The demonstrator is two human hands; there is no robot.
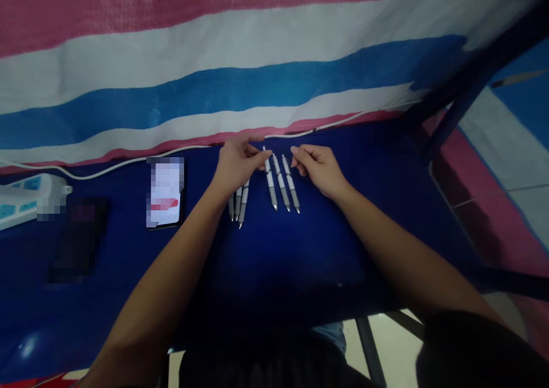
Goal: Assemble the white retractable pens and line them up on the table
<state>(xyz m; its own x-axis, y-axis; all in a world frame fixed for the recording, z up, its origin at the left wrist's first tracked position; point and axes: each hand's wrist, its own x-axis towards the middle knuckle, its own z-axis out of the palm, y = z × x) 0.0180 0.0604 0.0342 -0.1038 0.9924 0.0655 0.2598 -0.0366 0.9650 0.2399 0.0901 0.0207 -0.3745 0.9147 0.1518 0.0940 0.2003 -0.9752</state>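
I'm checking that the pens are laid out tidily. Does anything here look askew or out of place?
Nothing stands out. Three pens lie side by side between the hands, evenly spaced, tips toward the person. Three more pens lie partly under the left hand. The right hand touches the rightmost pen. The blue table shows no spill.

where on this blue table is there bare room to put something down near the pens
Bare blue table lies between the forearms, nearer than the pen tips, and right of the right hand toward the table's edge. It is crowded along the far edge: three pens, more pens under the left hand, the white cable. A phone and power strip fill the left.
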